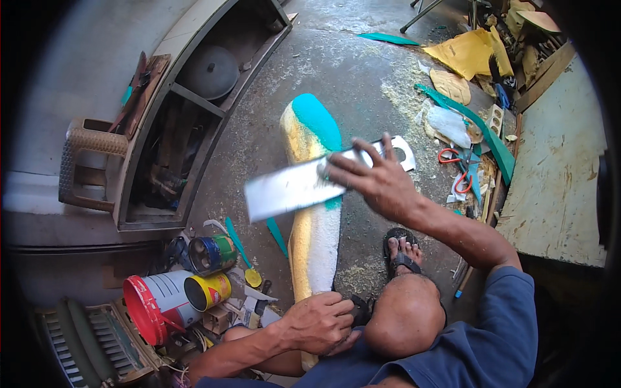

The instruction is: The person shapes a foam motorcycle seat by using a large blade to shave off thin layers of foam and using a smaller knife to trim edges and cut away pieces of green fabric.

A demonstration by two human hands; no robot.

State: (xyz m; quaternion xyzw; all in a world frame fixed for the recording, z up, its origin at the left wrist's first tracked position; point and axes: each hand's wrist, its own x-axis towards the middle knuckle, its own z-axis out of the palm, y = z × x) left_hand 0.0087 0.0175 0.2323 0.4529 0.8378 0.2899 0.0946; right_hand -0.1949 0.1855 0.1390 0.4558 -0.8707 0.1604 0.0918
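A long foam block [317,249], yellowish and white with a teal patch at its far end, extends away from me just above or on the floor. Across its middle lies a flat, shiny metal blade-like plate [294,187], slightly smeared by motion, with an oval cut-out at its right end. My right hand [381,184] grips this plate from above near that end. At the foam's near end, my left hand [320,323] is closed, fingers curled against it; my wrist and knees partly hide that end.
Scissors with red handles [463,183] lie among scraps and a teal strip [495,145] at right, beside a pale board [550,174]. A red-rimmed bucket [171,297] and yellow can [208,291] stand lower left. A low cabinet [207,110] lines the left; crumbs cover the floor.
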